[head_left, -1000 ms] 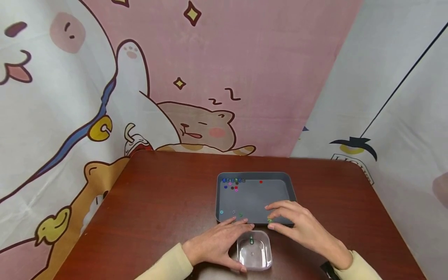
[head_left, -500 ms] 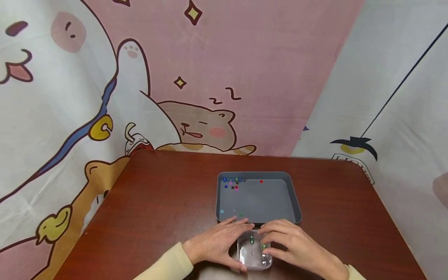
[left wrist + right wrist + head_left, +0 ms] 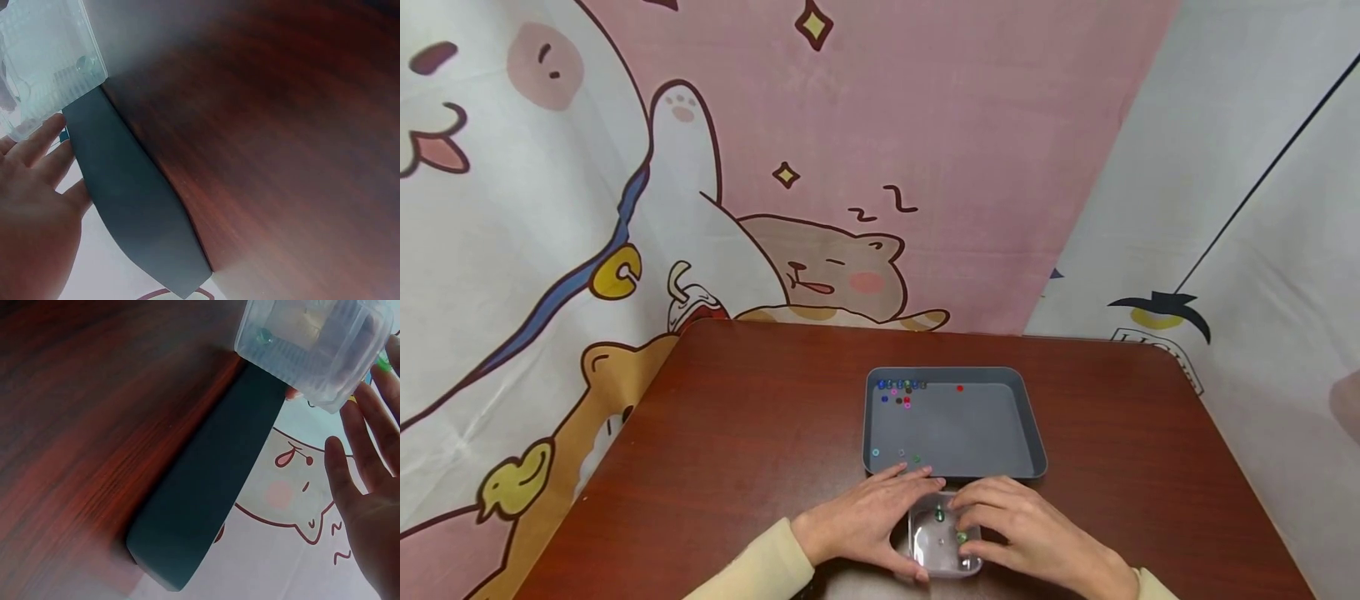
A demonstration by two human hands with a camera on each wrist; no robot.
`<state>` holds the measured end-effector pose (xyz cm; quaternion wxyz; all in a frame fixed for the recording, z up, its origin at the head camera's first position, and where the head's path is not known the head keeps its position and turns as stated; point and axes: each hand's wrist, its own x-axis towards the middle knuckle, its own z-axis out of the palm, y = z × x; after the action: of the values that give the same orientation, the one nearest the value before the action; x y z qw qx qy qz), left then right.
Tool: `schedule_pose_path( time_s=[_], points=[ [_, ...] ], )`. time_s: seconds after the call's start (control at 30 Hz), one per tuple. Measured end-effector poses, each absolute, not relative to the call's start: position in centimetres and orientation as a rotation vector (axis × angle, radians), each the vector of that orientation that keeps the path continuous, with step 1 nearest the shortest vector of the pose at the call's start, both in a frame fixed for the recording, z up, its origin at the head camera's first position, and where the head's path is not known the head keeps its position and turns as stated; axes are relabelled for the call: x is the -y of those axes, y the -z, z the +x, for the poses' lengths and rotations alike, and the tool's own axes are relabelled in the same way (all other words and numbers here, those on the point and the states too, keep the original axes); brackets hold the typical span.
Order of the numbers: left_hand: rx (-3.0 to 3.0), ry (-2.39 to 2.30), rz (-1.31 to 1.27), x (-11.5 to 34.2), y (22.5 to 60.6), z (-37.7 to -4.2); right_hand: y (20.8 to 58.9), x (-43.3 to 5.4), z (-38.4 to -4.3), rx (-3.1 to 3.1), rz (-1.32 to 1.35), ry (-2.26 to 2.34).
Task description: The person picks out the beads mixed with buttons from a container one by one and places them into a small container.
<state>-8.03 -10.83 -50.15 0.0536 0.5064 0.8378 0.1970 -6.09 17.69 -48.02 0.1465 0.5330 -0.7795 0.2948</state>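
Grey tray (image 3: 962, 433) lies beyond the clear box (image 3: 943, 572) our spread left hand (image 3: 867, 518) flanks; our right hand (image 3: 1026, 527) pinches a green bead (image 3: 962, 537)

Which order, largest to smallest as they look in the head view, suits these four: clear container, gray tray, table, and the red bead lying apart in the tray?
1. Table
2. Gray tray
3. Clear container
4. Red bead

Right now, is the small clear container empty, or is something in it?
Not empty: the head view shows a dark green bead inside the clear container. The right hand holds a paler bead.
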Motion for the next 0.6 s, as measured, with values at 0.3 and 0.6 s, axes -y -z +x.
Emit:
schedule_pose_path(
  time_s=[0.3, 0.6],
  points=[
    [-2.536, -0.621, 1.546, 10.9, 50.1, -8.2, 47.5, -18.1, -6.4, 2.318, 1.473, -0.852],
    [-2.563, -0.589, 1.537, 10.8, 50.2, -8.1, 44.3, -19.2, -9.5, 2.231, 1.354, -0.868]
  ],
)
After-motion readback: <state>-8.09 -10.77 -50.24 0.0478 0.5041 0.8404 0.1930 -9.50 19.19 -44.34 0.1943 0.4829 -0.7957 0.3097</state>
